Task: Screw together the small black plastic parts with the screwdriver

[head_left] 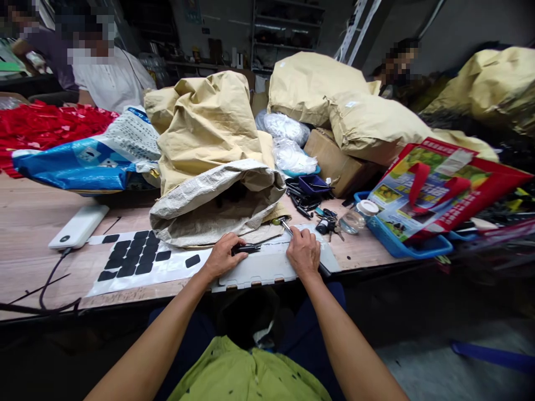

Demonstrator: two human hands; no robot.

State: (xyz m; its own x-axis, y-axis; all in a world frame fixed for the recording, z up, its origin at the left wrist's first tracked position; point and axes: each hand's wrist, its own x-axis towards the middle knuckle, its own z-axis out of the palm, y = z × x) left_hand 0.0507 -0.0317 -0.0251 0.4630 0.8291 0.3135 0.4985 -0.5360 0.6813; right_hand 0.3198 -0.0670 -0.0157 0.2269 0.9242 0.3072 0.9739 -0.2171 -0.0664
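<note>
- The person's left hand [225, 256] has its fingers grasping a small black part [251, 248], near the front edge of the wooden table [25, 209].
- The right hand [304, 253] is clenched around a slim tool [286, 225]; its metal shaft comes out at the far side of the fist and a dark end at the near side.
- Both hands are above a flat grey board [254, 272], and the black part is between them.
- Just behind them, a large woven sack [175, 209] lies with its mouth towards the person; the inside is too dark to tell.
- To the left, a white sheet [175, 267] carries rounded black pads [146, 253], and beyond it is a white power bank [79, 225] with a cable plugged in.
- Right of the sack I see black pieces [298, 201] beside a purple tray [315, 186], then keys [337, 231], and a clear jar [351, 223].
- Farther right, a red shopping bag [434, 192] leans in a blue basket [393, 243].
</note>
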